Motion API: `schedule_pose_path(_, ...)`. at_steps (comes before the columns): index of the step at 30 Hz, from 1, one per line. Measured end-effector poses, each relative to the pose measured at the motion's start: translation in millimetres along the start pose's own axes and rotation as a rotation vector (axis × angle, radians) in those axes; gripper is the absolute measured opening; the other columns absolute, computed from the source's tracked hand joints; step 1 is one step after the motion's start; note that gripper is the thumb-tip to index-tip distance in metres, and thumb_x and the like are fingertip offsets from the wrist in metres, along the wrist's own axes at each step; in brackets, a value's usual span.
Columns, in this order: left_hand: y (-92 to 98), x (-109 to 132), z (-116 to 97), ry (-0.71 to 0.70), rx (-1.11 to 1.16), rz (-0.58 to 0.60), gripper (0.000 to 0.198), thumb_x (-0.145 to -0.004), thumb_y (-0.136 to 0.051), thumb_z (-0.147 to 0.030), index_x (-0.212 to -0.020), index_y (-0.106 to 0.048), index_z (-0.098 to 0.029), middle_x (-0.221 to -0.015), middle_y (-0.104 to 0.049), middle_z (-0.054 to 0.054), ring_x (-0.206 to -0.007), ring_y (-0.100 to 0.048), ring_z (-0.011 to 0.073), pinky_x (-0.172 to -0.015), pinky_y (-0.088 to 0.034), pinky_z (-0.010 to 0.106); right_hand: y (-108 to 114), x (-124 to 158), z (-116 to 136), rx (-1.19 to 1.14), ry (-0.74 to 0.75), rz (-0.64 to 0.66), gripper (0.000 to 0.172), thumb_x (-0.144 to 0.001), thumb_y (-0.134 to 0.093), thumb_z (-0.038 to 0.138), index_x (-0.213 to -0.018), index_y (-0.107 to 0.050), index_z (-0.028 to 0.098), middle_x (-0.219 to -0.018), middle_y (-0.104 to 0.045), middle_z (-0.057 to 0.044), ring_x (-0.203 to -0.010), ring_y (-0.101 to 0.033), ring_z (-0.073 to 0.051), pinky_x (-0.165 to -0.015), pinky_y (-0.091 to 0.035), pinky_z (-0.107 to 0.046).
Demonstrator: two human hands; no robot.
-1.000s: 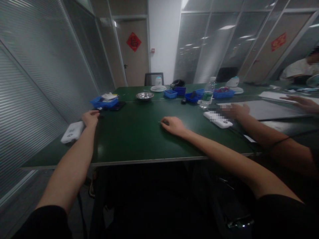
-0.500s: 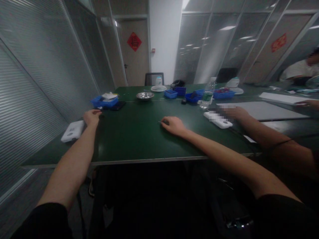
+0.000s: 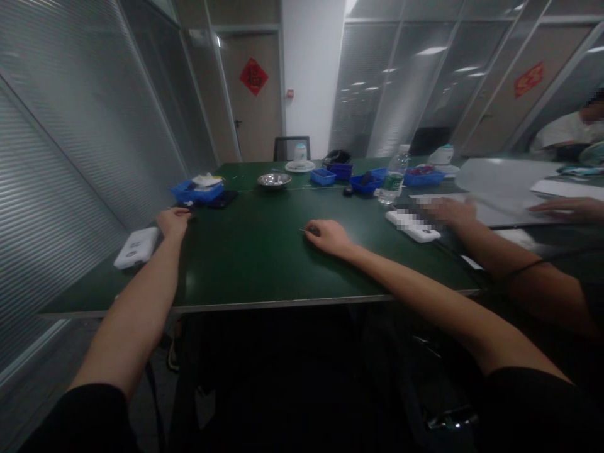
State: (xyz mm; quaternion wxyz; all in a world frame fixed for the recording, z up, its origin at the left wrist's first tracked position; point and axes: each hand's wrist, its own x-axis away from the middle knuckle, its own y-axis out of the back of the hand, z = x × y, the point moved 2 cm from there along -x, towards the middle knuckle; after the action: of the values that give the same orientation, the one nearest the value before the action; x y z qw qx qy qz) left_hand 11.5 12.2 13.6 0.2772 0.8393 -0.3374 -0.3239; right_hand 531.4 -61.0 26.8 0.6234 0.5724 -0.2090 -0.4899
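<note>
My right hand rests on the green tabletop with its fingers curled closed round a thin metal-tipped tool. Only a short tip shows beyond the fingers, pointing left, so its kind is unclear. At the left, my left hand lies on the table with thumb and fingers pinched together; what they hold, if anything, is too small to make out. A blue basket with white paper or cloth in it stands just beyond that hand. A white box-shaped device lies to its left.
Further back are a shiny metal bowl, small blue baskets and a clear water bottle. A white power strip lies right of my right hand. At the right, a co-worker's hands handle white sheets.
Both my hands stay where they were. At the right, the co-worker's far hand has moved left over the board, and a pale sheet is now lifted and blurred there.
</note>
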Motion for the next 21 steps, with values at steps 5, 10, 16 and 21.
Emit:
schedule_pose_path(5, 1.0, -0.5, 1.5, 0.038, 0.027, -0.017, 0.026, -0.092, -0.077, -0.011, -0.117, -0.076, -0.006, -0.068, -0.061, -0.005, -0.075, -0.056, 0.0117, -0.083, -0.044, 0.022, 2.1, 0.7, 1.9, -0.007, -0.006, -0.004, 0.028, -0.102, -0.059, 0.041, -0.119, -0.074, 0.025, -0.112, -0.077, -0.007, -0.096, -0.07, -0.022, -0.079, -0.049, -0.029)
schedule_pose_path(10, 4.7, 5.3, -3.1, 0.028, -0.018, -0.023, 0.019, -0.091, -0.077, -0.013, -0.109, -0.077, -0.005, -0.066, -0.055, -0.003, -0.076, -0.053, 0.0149, -0.088, -0.043, 0.025, 1.5, 0.2, 1.7, -0.007, -0.001, -0.006, 0.029, -0.102, -0.058, 0.042, -0.119, -0.075, 0.025, -0.111, -0.077, -0.007, -0.094, -0.07, -0.022, -0.079, -0.049, -0.029)
schedule_pose_path(16, 4.4, 15.6, -8.4, -0.052, -0.144, 0.027, 0.018, -0.092, -0.078, -0.024, -0.098, -0.077, -0.007, -0.071, -0.059, 0.002, -0.083, -0.053, 0.0209, -0.098, -0.044, 0.036, 0.0, -0.5, 0.4, 0.007, 0.0, -0.005, 0.03, -0.102, -0.058, 0.042, -0.12, -0.074, 0.025, -0.111, -0.077, -0.007, -0.094, -0.069, -0.022, -0.077, -0.048, -0.029)
schedule_pose_path(21, 1.0, 19.3, -21.8, -0.224, -0.247, 0.115, 0.017, -0.089, -0.079, -0.023, -0.102, -0.081, -0.011, -0.094, -0.075, 0.011, -0.098, -0.066, 0.0268, -0.099, -0.048, 0.036, -0.5, -0.3, 0.0, 0.006, -0.003, -0.005, 0.029, -0.102, -0.058, 0.041, -0.119, -0.074, 0.024, -0.111, -0.077, -0.007, -0.095, -0.07, -0.022, -0.077, -0.047, -0.029)
